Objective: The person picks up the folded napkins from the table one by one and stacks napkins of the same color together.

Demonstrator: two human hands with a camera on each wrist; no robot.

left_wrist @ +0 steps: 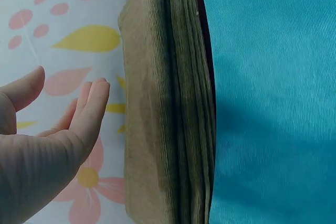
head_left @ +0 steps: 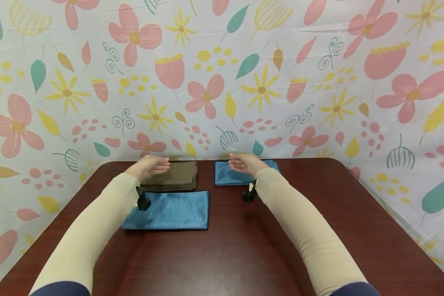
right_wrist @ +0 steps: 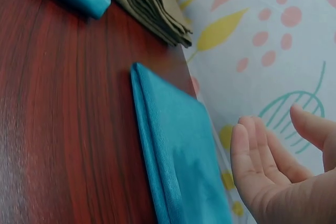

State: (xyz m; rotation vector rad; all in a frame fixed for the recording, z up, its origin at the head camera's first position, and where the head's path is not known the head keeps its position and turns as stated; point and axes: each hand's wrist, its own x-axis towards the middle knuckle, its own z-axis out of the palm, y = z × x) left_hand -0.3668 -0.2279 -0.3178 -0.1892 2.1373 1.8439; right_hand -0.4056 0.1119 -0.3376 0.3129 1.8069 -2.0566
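My left hand (head_left: 150, 166) hovers over the left end of a folded brown cloth stack (head_left: 177, 174), fingers extended and holding nothing. Several layers show along that stack's edge in the left wrist view. In front of it lies a folded blue cloth (head_left: 177, 210), smooth and rectangular, its left part hidden by my forearm. My right hand (head_left: 246, 163) is above a smaller folded blue cloth (head_left: 223, 174) at the back, its fingers loosely extended and apart from it. The right wrist view shows the fold of this smaller cloth (right_wrist: 178, 140) and the right hand (right_wrist: 283, 171) with nothing in it.
Everything lies on a dark reddish-brown wooden table (head_left: 244, 255) with rounded back corners. A floral-patterned sheet (head_left: 207, 82) hangs right behind the table's back edge and along its sides. Small black devices (head_left: 249, 194) are strapped at both wrists.
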